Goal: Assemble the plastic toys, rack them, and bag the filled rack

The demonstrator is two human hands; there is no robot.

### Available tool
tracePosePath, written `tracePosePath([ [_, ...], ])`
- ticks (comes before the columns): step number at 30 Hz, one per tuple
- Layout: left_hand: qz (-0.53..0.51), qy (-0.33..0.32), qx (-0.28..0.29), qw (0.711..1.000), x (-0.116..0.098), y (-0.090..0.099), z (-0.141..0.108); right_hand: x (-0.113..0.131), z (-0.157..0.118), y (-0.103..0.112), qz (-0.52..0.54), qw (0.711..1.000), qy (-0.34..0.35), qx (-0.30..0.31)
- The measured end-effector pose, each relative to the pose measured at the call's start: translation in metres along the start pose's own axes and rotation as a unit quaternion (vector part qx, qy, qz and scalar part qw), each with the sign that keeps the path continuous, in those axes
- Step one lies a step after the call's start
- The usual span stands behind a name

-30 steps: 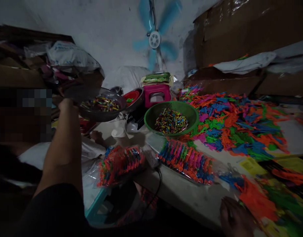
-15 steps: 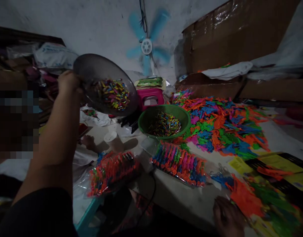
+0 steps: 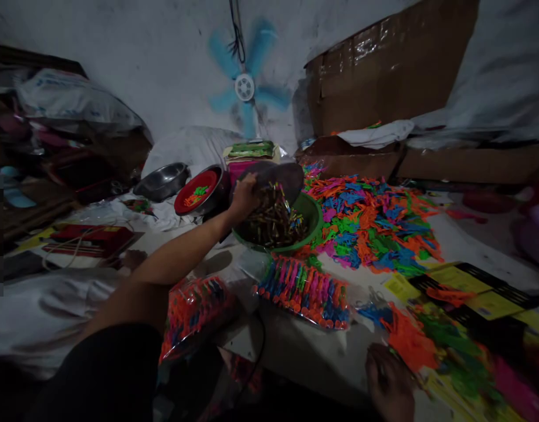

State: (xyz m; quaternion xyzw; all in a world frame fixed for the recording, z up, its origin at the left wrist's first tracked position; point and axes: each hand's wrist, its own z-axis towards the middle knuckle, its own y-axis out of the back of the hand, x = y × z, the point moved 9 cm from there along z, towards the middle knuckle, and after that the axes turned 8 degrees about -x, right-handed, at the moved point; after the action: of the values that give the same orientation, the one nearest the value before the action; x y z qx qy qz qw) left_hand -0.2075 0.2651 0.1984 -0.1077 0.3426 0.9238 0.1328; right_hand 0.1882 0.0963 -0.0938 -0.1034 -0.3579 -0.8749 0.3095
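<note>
My left hand (image 3: pixel 245 198) grips the rim of a dark bowl (image 3: pixel 291 177), which is tipped over the green basin (image 3: pixel 315 225). Small shiny multicoloured pieces (image 3: pixel 275 217) pour from the bowl and lie in the basin, blurred by motion. At the lower right, my right hand (image 3: pixel 389 381) rests near the table's edge with fingers curled, beside loose orange plastic pieces (image 3: pixel 410 337); what it holds, if anything, is too dark to tell. Bags of colourful plastic pieces, one at the centre (image 3: pixel 304 292) and one to its left (image 3: pixel 196 310), lie in front of the basin.
A large heap of coloured plastic pieces (image 3: pixel 375 223) spreads right of the basin. Behind the left arm stand a red bowl (image 3: pixel 187 204) and a metal bowl (image 3: pixel 161 180). A blue fan (image 3: pixel 244 87) is at the back wall. Yellow and black cards (image 3: pixel 475 287) lie at the right.
My left hand has carried the bowl rightward and tipped it over the green basin, and its pieces are now falling. The view has shifted somewhat. My right hand stays near the table's edge.
</note>
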Motion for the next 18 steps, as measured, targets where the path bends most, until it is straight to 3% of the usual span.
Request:
tracePosePath([
  [3,0.041,-0.152,0.102,0.982,-0.031,-0.029,-0.033,0.001,0.001,0.001,0.003,1.000,0.000,-0.007],
  [5,0.052,-0.232,0.145,0.960,-0.045,-0.035,-0.049,0.001,0.001,0.001,0.006,1.000,-0.010,0.001],
  [7,0.059,-0.264,0.154,0.950,-0.048,-0.028,-0.052,-0.003,0.000,-0.001,0.007,0.999,-0.028,0.012],
  [9,0.066,-0.249,0.133,0.957,-0.039,-0.009,-0.044,-0.005,0.000,-0.001,0.002,0.999,-0.038,0.017],
  [11,0.074,-0.201,0.070,0.974,-0.021,0.025,-0.028,-0.006,0.000,-0.001,-0.005,0.999,-0.035,0.023],
  [14,0.099,-0.093,-0.123,0.983,0.018,0.112,-0.010,-0.002,0.003,0.000,-0.006,0.999,-0.023,0.030],
  [16,0.140,-0.014,-0.238,0.961,0.046,0.174,-0.013,0.000,0.006,0.002,-0.003,0.999,-0.024,0.032],
  [18,0.183,0.053,-0.309,0.932,0.070,0.225,-0.024,0.001,0.008,0.002,-0.008,0.999,-0.033,0.038],
])
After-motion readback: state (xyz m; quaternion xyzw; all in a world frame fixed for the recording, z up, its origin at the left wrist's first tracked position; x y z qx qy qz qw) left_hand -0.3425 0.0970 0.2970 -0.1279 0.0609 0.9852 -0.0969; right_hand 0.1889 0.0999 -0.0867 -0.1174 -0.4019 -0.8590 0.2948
